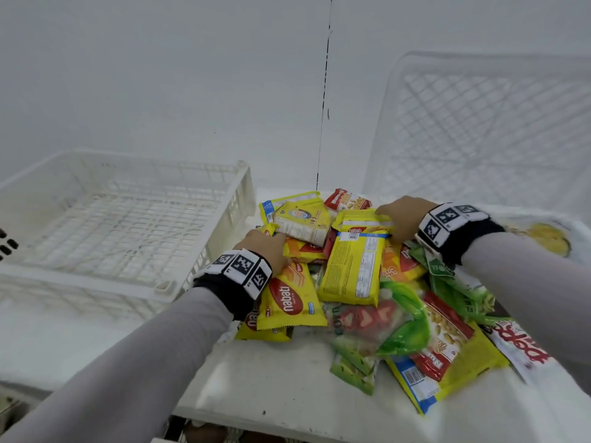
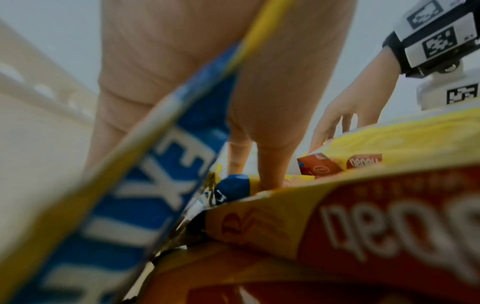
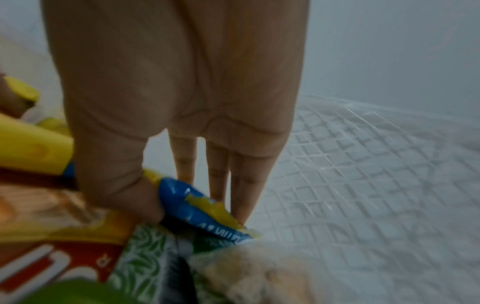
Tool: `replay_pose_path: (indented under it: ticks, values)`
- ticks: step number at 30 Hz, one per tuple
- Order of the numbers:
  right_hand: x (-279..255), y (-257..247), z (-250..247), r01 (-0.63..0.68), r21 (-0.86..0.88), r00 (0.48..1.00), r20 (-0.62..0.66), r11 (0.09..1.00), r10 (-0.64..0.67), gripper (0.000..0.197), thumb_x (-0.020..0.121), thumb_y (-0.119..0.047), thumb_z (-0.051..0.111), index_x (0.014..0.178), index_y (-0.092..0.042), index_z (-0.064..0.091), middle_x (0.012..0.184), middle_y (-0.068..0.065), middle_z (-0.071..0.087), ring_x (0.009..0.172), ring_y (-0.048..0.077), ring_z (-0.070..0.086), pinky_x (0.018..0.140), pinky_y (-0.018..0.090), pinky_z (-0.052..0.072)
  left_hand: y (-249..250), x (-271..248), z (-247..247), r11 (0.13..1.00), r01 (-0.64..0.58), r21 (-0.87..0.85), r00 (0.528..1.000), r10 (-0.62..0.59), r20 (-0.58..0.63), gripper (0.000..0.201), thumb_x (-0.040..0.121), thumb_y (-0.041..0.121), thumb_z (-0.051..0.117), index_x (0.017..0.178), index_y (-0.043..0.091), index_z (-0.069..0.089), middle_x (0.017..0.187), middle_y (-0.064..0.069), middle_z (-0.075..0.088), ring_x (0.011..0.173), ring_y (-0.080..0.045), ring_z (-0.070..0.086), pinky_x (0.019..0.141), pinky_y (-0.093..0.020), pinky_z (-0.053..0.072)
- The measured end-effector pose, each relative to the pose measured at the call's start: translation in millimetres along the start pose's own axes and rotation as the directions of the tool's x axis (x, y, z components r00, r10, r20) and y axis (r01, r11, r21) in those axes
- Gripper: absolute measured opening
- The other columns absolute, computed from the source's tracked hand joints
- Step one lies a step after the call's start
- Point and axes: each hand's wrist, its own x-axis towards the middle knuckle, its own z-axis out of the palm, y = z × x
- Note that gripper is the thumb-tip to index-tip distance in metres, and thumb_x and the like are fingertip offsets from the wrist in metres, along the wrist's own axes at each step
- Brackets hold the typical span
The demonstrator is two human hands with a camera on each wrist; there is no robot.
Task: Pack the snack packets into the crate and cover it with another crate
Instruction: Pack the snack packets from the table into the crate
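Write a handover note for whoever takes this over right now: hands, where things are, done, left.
Left hand: on the left side of the snack pile, fingers pushed in among the packets; whether it grips one cannot be told.
Right hand: at the pile's far right, thumb and fingers pinching a blue and yellow packet.
Crate: left of the pile, open side up, no packets in it.
Second crate: propped on its side behind the pile, at the right.
Done: nothing packed yet.
Left: move all packets into the left crate, then cover it with the second crate.
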Motion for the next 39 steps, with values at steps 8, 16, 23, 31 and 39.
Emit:
replay_pose_path:
  ticks: [8, 16, 23, 31, 39]
  values:
    - [-35, 14, -53, -0.116, 0.219, 0.956, -0.242, 0.969, 0.169, 0.014, 0.08, -0.026, 0.06, 0.08, -0.013, 0.066, 0.071, 0.008, 0.059, 0.074, 0.028, 0.06, 0.06, 0.031, 0.044, 6, 13, 5, 0.996, -0.001, 0.094, 0.997, 0.008, -0.076, 0.034, 0.096, 0.027, 0.035, 0.126, 0.012, 0.045, 0.122, -0.019, 0.048, 0.107, -0.034, 0.054, 0.075, -0.035, 0.043]
    - [-37, -18, -68, -0.076, 0.507, 0.993, 0.115, 0.859, 0.021, 0.018, 0.087, -0.015, 0.052, 0.069, -0.015, 0.053, 0.069, 0.001, 0.05, 0.062, 0.019, 0.046, 0.056, 0.024, 0.037, 8, 15, 7, 0.991, -0.012, 0.137, 1.0, 0.013, -0.009, 0.094, 0.066, 0.087, 0.038, 0.135, 0.024, 0.031, 0.134, -0.025, 0.033, 0.106, -0.039, 0.053, 0.076, -0.04, 0.046]
    - [-27, -41, -35, 0.101, 0.375, 0.952, 0.233, 0.921, -0.199, 0.064, 0.079, -0.058, 0.062, 0.097, 0.004, 0.058, 0.089, 0.019, 0.06, 0.074, 0.023, 0.051, 0.065, 0.03, 0.039, 15, 13, -9, 0.961, -0.135, 0.242, 0.985, 0.156, -0.071, 0.043, 0.091, 0.043, 0.044, 0.13, 0.022, 0.044, 0.102, -0.009, 0.058, 0.093, -0.028, 0.057, 0.055, -0.029, 0.037]
    - [-30, -37, -16, 0.069, 0.582, 0.965, 0.167, 0.81, -0.202, 0.085, 0.063, -0.051, 0.081, 0.125, -0.02, 0.031, 0.091, 0.005, 0.058, 0.078, 0.019, 0.056, 0.063, 0.028, 0.044, 31, 11, -13, 0.853, -0.246, 0.46, 0.968, 0.239, 0.074, 0.03, 0.098, 0.015, 0.037, 0.117, 0.008, 0.059, 0.12, -0.008, 0.061, 0.11, -0.027, 0.058, 0.084, -0.037, 0.048]
    - [-37, -24, -10, 0.071, 0.687, 0.971, 0.12, 0.723, -0.208, 0.062, 0.063, -0.041, 0.084, 0.108, -0.011, 0.055, 0.109, 0.014, 0.064, 0.094, 0.027, 0.061, 0.08, 0.038, 0.048, 45, -5, -13, 0.862, -0.132, 0.489, 0.984, 0.172, -0.037, 0.029, 0.093, -0.002, 0.04, 0.114, 0.001, 0.059, 0.119, -0.017, 0.058, 0.109, -0.039, 0.056, 0.087, -0.051, 0.05]
